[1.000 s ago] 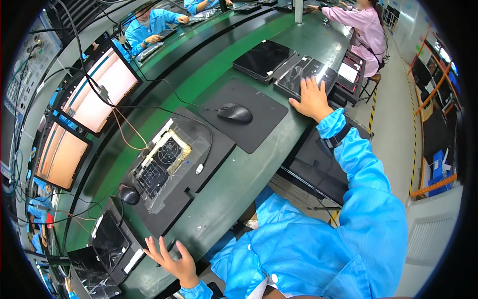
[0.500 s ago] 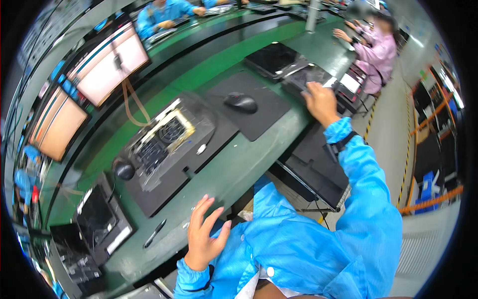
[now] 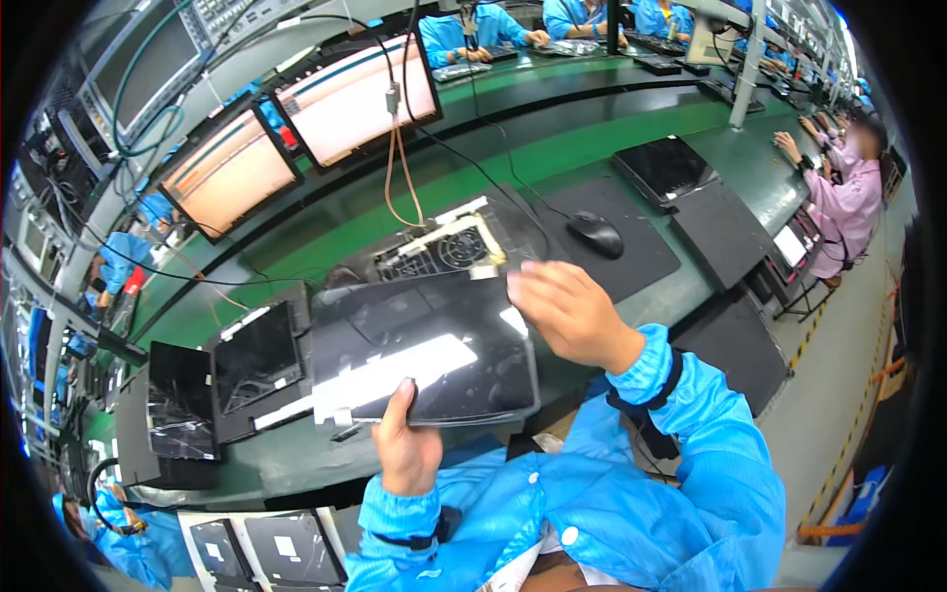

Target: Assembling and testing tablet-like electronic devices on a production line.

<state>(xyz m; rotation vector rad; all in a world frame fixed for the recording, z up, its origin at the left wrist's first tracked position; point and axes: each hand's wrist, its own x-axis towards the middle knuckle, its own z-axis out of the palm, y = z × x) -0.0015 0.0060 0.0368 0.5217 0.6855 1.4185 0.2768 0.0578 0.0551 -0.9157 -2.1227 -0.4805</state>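
Note:
A glossy black display panel (image 3: 444, 316) with bright reflections is held tilted over the near side of the bench. My left hand (image 3: 406, 449) grips its lower edge, thumb on the glossy face and the other fingers hidden underneath. At the upper right corner, my right hand (image 3: 567, 311) closes on the panel's edge with its fingers together; its thumb is out of sight. A small pale tab (image 3: 483, 272) sticks out near those fingertips. Behind the panel, partly covered by it, lies a dark fixture (image 3: 449, 247) with a round fan-like part and a yellowish frame.
Right of the fixture, a black mouse (image 3: 596, 235) sits on a dark mat (image 3: 651, 261). Black panels (image 3: 663, 168) and a flat black box (image 3: 723, 232) lie farther right. More panels (image 3: 181, 400) stand at left. Two monitors (image 3: 360, 94) and hanging cables are behind. Co-workers sit beyond.
The black panel has come into both hands, above the bench. My right hand has moved left from the panels at right, and my left hand has closed on the panel. The view has swung.

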